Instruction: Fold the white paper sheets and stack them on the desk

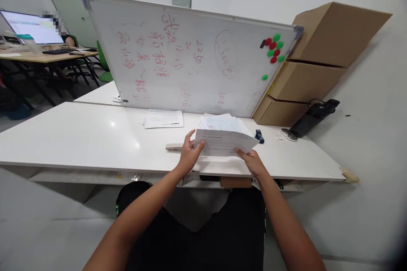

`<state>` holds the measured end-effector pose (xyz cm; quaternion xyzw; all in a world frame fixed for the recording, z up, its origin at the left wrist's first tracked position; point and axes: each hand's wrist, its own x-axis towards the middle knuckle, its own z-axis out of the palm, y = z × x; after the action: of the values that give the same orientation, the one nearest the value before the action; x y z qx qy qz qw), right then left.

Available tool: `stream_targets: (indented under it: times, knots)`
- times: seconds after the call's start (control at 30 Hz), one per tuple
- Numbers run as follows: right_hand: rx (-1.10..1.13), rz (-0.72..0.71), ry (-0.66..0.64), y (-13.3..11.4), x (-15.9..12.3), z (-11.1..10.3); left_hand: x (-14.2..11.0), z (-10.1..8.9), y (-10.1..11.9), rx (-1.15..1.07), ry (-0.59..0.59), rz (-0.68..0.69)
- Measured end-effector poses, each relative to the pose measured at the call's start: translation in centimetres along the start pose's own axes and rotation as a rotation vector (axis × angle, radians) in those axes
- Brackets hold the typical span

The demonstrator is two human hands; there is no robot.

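My left hand (191,151) grips the left edge of a printed sheet of paper (224,143), thumb on its front. On the sheet's lower right edge, my right hand (252,161) pinches with the thumb on top. The sheet is held tilted above the desk, bowed slightly; whether it is a single sheet I cannot tell. Just behind it lies a pile of papers (219,121), partly hidden by the sheet. A long beige object (173,147) lies beside my left hand, its right end hidden. A small dark blue object (259,136) sits right of the sheet.
A whiteboard (197,59) with red writing and magnets leans at the desk's back. Other papers (163,119) lie left of the pile. Cardboard boxes (313,80) are stacked at right, beside a black bottle (313,117). A person (69,41) sits at another desk, far left.
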<state>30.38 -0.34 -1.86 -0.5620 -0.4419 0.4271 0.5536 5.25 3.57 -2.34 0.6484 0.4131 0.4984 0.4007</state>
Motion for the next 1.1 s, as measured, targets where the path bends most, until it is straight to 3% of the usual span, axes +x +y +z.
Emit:
stream_targets:
  times: [0.13,0.27,0.43,0.67,0.93,1.1]
  knots:
    - [0.078,-0.03,0.032,1.7,2.4,0.4,2.7,1.5,-0.8,-0.096,-0.126,-0.118]
    - [0.051,0.003,0.206,4.3,2.4,0.8,4.3,1.7,-2.1,0.097,-0.202,-0.16]
    - [0.012,-0.036,0.267,4.7,1.9,0.8,4.1,1.6,-2.8,0.262,-0.239,-0.105]
    - [-0.141,0.014,0.254,4.4,1.9,0.9,4.0,1.8,-2.4,0.289,-0.261,-0.183]
    - [-0.176,-0.089,0.358,4.7,1.9,0.9,3.9,2.1,-2.4,0.498,-0.272,-0.058]
    - [0.013,-0.192,0.395,4.9,1.8,0.7,1.9,2.1,-1.9,0.643,-0.293,0.319]
